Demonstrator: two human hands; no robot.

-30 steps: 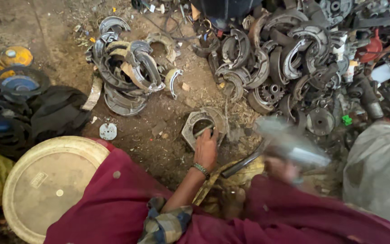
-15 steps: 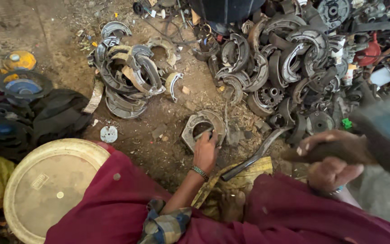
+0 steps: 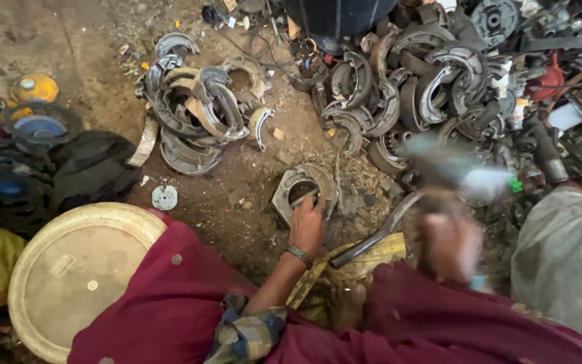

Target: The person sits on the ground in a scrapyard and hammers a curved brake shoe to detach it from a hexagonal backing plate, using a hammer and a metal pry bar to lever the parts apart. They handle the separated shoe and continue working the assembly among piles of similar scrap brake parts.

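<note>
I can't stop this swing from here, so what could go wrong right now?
1. The left hand rests on the metal ring, so a strike from the blurred right hand might catch those fingers.
2. The ring sits on loose dirt; it may jump or shed chips.
3. The curved bar lies beside the ring and could get knocked.

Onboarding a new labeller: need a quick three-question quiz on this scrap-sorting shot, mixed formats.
1. True or false: the left hand rests on a curved metal part lying on the dirt.
2. What lies beside the person's left knee? A) round pale lid B) red bucket C) glass jar
3. Fill in: the right hand is too ____ to show what it grips.

Key: 1 true; 2 A; 3 blurred.
</note>
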